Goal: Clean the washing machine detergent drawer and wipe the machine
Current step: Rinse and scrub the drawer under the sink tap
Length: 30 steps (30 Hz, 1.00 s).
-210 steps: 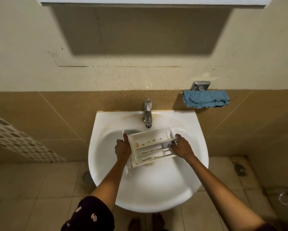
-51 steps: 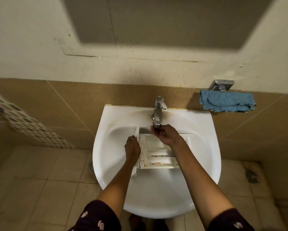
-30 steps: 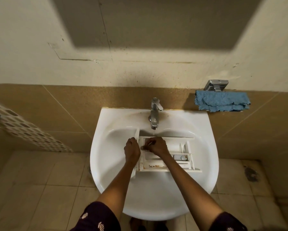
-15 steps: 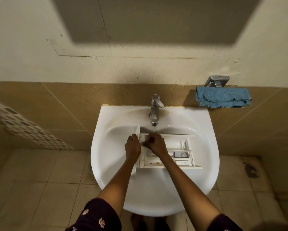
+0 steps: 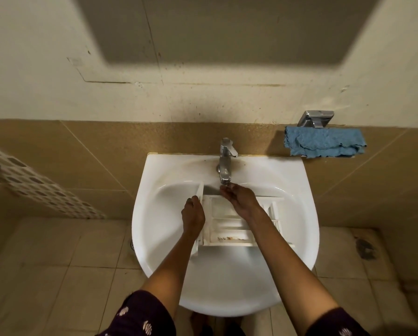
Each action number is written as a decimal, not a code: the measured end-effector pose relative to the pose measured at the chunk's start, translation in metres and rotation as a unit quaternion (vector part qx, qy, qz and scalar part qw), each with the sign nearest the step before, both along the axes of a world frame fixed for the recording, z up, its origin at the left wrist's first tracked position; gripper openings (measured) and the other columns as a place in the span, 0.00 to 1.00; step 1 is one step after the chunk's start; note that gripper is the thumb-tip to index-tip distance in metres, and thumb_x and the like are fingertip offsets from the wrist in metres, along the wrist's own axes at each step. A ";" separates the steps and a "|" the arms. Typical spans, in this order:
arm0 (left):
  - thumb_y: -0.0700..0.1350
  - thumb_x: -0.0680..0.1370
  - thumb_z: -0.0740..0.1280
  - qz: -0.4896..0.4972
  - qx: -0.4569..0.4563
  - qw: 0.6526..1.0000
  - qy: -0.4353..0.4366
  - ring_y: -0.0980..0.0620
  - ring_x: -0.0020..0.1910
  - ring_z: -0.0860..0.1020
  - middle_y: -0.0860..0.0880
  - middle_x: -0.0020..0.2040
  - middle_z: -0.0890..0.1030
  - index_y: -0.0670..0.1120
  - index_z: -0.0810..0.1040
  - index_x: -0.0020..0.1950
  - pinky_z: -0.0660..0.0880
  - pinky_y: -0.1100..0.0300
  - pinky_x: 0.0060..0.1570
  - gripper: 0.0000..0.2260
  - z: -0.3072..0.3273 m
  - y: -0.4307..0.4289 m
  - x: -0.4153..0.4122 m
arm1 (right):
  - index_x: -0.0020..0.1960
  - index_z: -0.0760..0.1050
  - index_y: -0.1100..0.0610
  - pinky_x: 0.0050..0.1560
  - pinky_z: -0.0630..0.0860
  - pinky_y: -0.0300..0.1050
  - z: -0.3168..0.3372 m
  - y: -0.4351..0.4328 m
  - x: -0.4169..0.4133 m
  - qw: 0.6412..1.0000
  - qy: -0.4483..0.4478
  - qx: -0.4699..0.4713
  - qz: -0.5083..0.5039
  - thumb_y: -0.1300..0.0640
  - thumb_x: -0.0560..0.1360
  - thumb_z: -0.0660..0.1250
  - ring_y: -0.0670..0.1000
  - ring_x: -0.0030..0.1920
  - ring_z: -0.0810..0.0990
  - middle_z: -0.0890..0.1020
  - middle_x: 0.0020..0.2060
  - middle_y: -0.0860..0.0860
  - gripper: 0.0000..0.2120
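Our left hand [image 5: 193, 218] is gripping the drawer [image 5: 223, 229] at its 9 o'clock end, inside the sink [image 5: 227, 282]. Our right hand [image 5: 239, 198] is reaching over the drawer's 12 o'clock edge beneath the tap [image 5: 224, 163], fingers bunched; we cannot tell its hold.

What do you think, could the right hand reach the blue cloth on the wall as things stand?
Probably yes: the right hand is by the tap, and nothing stands between it and the blue cloth.
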<state>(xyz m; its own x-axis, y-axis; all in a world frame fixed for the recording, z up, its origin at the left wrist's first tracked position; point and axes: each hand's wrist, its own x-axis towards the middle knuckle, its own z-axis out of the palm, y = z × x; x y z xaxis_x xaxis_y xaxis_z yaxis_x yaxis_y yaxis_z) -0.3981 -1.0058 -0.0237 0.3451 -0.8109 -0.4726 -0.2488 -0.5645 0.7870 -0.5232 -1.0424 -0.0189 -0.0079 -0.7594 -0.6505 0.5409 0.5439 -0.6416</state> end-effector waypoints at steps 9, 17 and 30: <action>0.45 0.81 0.48 0.008 0.004 1.000 -0.001 0.36 0.53 0.73 0.32 0.54 0.76 0.33 0.72 0.49 0.70 0.49 0.52 0.18 -0.003 -0.001 0.001 | 0.52 0.74 0.76 0.47 0.80 0.45 0.033 0.015 0.021 0.923 0.148 0.062 0.351 0.73 0.77 0.55 0.55 0.37 0.78 0.79 0.44 0.66 0.10; 0.45 0.81 0.48 0.001 0.007 1.000 -0.013 0.37 0.52 0.73 0.32 0.54 0.75 0.32 0.71 0.51 0.69 0.50 0.52 0.19 -0.006 -0.001 0.002 | 0.57 0.78 0.67 0.55 0.75 0.45 0.020 0.026 0.028 0.733 0.485 -0.029 0.476 0.64 0.71 0.70 0.57 0.55 0.80 0.82 0.54 0.60 0.15; 0.45 0.81 0.48 -0.011 0.008 1.000 -0.017 0.39 0.51 0.73 0.33 0.55 0.76 0.32 0.71 0.54 0.70 0.50 0.55 0.19 -0.008 -0.001 0.002 | 0.52 0.71 0.57 0.43 0.69 0.41 0.004 0.044 0.017 0.685 0.485 -0.117 0.530 0.62 0.64 0.77 0.52 0.47 0.72 0.77 0.46 0.53 0.21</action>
